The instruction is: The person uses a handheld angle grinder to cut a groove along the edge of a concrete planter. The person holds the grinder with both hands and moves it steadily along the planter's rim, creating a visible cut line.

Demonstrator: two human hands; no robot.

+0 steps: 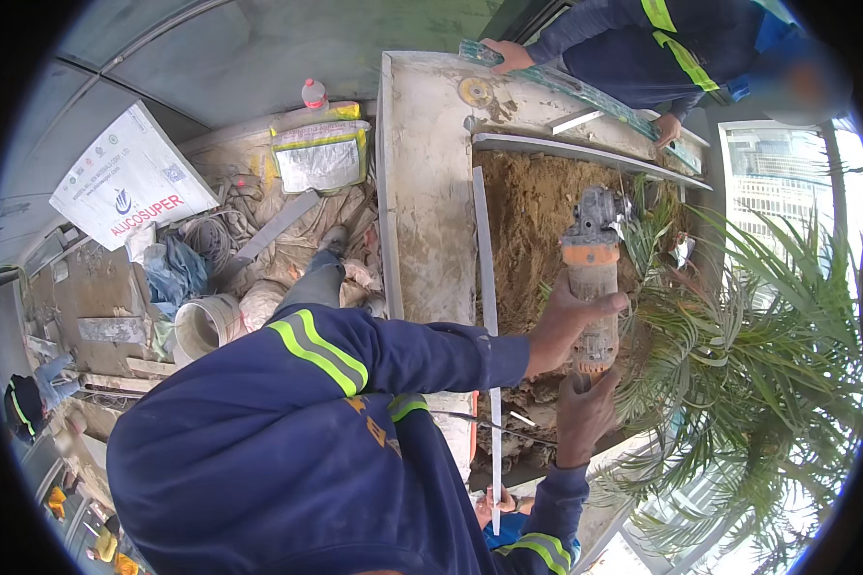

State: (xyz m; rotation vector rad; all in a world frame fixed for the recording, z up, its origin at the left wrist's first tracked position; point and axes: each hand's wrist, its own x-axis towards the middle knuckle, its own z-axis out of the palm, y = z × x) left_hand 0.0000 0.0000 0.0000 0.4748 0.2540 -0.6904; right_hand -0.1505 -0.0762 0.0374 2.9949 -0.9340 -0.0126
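A dusty angle grinder, with a grey gear head and an orange band, is held over a soil-filled planter. My left hand is closed round the middle of its body. At its rear end my right hand is closed on the tool, its fingers partly hidden. I cannot make out a disc on the head. Left of my hands runs a long grey strip, passing by my left forearm. Close to the grinder's right side are green palm fronds.
At the upper right a co-worker's hands hold a long green straightedge along the planter edge. Another person's hand is near the strip's lower end. A white bucket, sacks and a printed board lie left.
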